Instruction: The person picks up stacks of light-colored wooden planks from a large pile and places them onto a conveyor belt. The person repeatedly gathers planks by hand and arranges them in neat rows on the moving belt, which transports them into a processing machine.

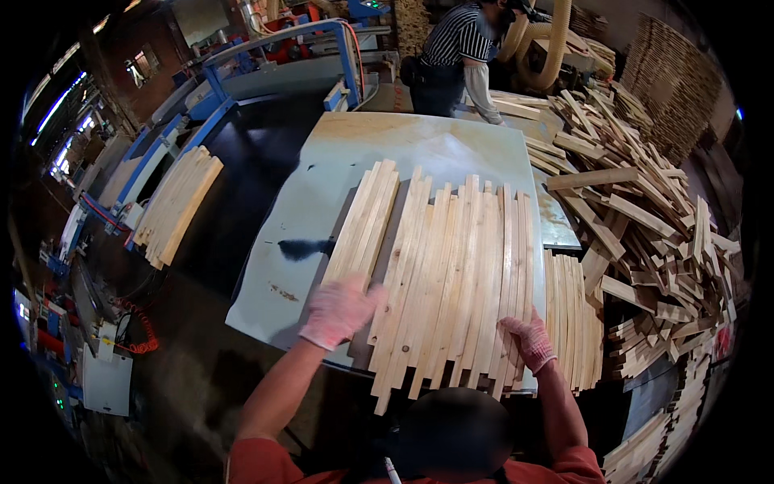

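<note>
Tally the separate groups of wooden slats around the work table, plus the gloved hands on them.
Slat groups on the table: 2 (small bundle, wide batch)
Slat stack on the conveyor: 1
Loose offcut heap: 1
Gloved hands: 2 (left hand, right hand)
Total: 6

Bare surface lies open to the left of the slats, between them and the surface's left edge, and again beyond them toward the far edge. The left hand rests at the near end of a separate slat bundle, the right hand on the slats' right side. Close on the right, a scrap pile blocks passage. A person stands at the far edge.
</note>
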The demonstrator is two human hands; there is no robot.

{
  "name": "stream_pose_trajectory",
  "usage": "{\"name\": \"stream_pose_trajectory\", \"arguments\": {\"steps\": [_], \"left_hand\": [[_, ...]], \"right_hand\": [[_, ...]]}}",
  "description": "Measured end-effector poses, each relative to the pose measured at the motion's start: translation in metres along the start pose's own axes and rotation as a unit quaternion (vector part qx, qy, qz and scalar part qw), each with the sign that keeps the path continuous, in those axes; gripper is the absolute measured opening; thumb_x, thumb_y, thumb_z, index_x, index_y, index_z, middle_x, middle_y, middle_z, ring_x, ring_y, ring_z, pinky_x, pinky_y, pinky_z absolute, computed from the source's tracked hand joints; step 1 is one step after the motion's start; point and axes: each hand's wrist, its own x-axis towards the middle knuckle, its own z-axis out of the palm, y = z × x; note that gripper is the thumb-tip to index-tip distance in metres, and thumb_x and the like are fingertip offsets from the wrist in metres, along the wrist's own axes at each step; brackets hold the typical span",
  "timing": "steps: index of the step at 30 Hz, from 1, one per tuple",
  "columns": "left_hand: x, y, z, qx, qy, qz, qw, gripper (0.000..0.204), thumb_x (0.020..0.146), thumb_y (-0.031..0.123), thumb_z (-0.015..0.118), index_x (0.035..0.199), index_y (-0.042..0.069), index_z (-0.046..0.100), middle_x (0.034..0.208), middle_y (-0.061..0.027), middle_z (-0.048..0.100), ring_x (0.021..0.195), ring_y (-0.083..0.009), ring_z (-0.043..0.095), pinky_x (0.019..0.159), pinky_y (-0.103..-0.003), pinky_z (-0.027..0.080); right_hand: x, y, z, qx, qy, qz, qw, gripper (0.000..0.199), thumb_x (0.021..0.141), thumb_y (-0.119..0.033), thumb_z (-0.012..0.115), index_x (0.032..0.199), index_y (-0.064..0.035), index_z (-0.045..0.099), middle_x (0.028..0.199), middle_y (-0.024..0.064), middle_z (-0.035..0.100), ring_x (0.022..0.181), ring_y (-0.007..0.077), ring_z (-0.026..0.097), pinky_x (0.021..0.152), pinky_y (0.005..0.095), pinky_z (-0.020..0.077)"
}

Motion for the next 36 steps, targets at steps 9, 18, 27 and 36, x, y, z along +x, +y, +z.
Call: {"name": "stream_pose_trajectory", "arguments": {"steps": [9,18,27,36], "left_hand": [[0.065,-0.198,0.029,-0.158,0.082,-0.17,0.969,0.093,0.093,0.062,0.066,0.167,0.017,0.032,0.152,-0.0231,0.054,0.137,-0.0399,0.056,0.114,-0.049,0.046],[0.097,-0.499,-0.057,-0.083,0.093,-0.209,0.97,0.091,0.094,0.067,0.063,0.164,0.015,0.038,0.146,-0.0267,0.056,0.132,-0.0425,0.059,0.11,-0.053,0.048],[0.114,-0.714,-0.074,0.055,0.116,-0.235,0.963,0.095,0.1,0.067,0.05,0.168,0.006,0.024,0.175,-0.0275,0.016,0.162,-0.0458,0.012,0.13,-0.062,0.006],[0.117,-0.711,-0.082,0.052,0.102,-0.226,0.967,0.096,0.1,0.067,0.051,0.168,0.005,0.025,0.175,-0.0266,0.017,0.162,-0.0434,0.013,0.131,-0.059,0.006]], "right_hand": [[0.05,0.021,0.19,-0.084,0.0,0.001,0.996,0.064,0.089,-0.003,0.08,0.144,-0.0046,0.048,0.113,0.0135,0.071,0.094,0.0235,0.072,0.083,0.0391,0.0624],[0.104,0.079,0.51,-0.056,-0.094,0.026,0.994,0.072,0.089,-0.004,0.081,0.148,-0.0106,0.04,0.112,0.0155,0.07,0.09,0.0281,0.073,0.067,0.0476,0.0662],[0.15,0.126,0.712,-0.408,-0.091,-0.005,0.908,0.09,0.09,-0.056,0.075,0.148,-0.0005,0.035,0.112,0.0257,0.074,0.104,0.0354,0.075,0.089,0.0451,0.0588],[0.148,0.121,0.714,-0.402,-0.094,-0.011,0.911,0.087,0.091,-0.06,0.073,0.146,-0.0019,0.04,0.114,0.0283,0.074,0.108,0.0422,0.073,0.093,0.0469,0.0573]]}}
